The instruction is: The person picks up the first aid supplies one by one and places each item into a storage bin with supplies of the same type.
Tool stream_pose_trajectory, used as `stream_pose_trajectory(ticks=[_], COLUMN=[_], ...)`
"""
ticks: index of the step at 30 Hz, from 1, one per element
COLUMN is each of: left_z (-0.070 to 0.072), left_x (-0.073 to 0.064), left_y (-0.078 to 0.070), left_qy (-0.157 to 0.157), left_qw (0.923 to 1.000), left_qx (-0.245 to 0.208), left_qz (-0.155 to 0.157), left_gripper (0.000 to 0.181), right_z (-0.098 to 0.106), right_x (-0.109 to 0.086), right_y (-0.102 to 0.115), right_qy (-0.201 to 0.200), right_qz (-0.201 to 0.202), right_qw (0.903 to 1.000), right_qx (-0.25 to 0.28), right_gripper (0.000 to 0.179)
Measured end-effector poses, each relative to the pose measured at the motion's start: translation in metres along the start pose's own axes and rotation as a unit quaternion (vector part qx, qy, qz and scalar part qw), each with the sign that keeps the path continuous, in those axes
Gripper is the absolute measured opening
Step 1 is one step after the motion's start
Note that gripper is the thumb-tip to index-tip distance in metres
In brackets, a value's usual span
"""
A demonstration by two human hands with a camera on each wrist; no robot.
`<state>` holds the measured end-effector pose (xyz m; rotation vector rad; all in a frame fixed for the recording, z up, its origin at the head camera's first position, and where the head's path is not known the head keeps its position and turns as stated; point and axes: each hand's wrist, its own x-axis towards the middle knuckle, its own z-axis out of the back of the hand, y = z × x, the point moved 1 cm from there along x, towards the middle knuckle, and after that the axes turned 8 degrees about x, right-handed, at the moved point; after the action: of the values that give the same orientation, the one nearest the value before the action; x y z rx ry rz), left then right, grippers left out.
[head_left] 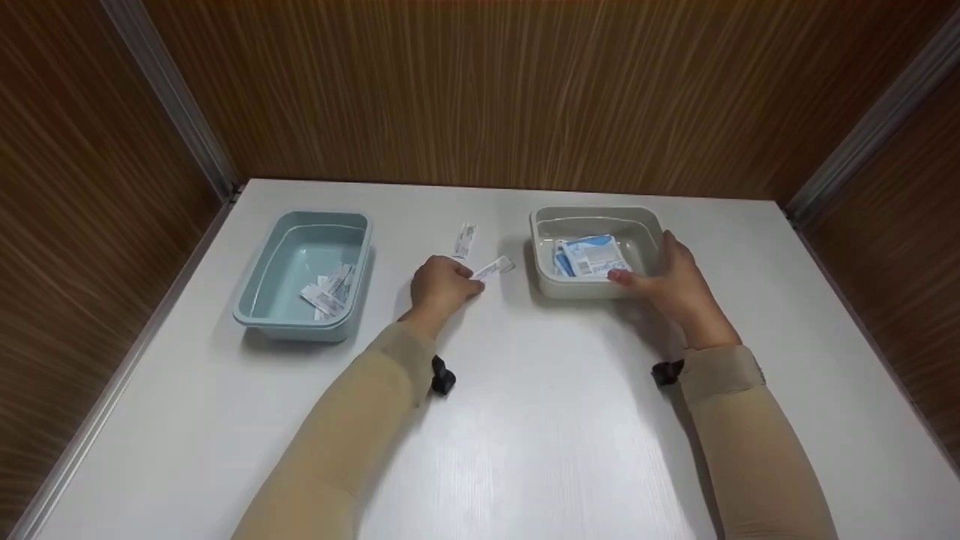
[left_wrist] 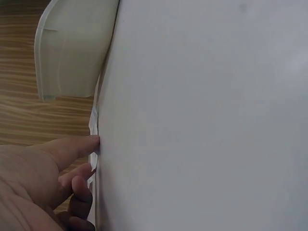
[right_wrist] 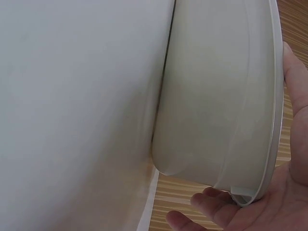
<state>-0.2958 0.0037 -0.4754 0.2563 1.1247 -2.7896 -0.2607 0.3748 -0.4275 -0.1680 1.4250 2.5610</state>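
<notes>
In the head view my left hand (head_left: 442,286) pinches the near end of a small white printed packet (head_left: 493,268) at the table surface, thumb and forefinger close together. The left wrist view shows that hand's thumb (left_wrist: 79,147) low against the table, other fingers curled beneath. Another such packet (head_left: 465,241) lies just beyond. My right hand (head_left: 675,289) grips the near right corner of a beige plastic bin (head_left: 581,288), thumb over its rim, fingers along the outer side. Inside that bin lie several blue-and-white packets (head_left: 596,255). The right wrist view shows the bin's outer wall (right_wrist: 216,96) against the palm.
A light blue plastic bin (head_left: 255,289) stands on the left, with several small white packets (head_left: 330,291) at its near right end. The white table (head_left: 525,420) is bounded by a wood-grain back wall (head_left: 480,90) and similar side panels.
</notes>
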Motion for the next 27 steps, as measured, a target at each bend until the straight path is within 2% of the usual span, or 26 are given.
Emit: stream_pose_trajectory(ticks=[4,7,11,14,23,27], left_z=[0.002,-0.005,0.001,0.02,0.038,0.051], left_x=[0.001,0.015,0.01,-0.017,-0.056,-0.073], left_y=[0.0,0.012,0.015,0.001,-0.007,-0.007], left_qy=[-0.007,-0.017,-0.02,-0.026,-0.067,-0.085], left_qw=[0.9999,0.999,0.9966,0.9964,0.9926,0.9892], left_qx=[-0.007,-0.041,-0.078,-0.076,-0.042,-0.029], left_qz=[-0.001,-0.009,-0.017,-0.026,-0.092,-0.116], left_gripper=[0.029,0.033,0.034,0.034,0.035,0.033], right_z=[0.001,0.0,0.0,0.0,0.002,0.002], right_x=[0.001,0.001,0.002,0.002,0.002,0.002], right_y=[0.001,0.0,-0.001,0.0,-0.001,0.0], right_qy=[0.0,0.003,0.002,0.001,0.003,0.007], right_qz=[-0.006,-0.008,-0.015,-0.019,-0.003,0.001], right_qw=[1.0,1.0,0.9999,0.9998,1.0,1.0], right_qx=[-0.004,-0.003,-0.001,0.001,-0.001,-0.004], right_gripper=[0.149,0.149,0.15,0.15,0.15,0.15])
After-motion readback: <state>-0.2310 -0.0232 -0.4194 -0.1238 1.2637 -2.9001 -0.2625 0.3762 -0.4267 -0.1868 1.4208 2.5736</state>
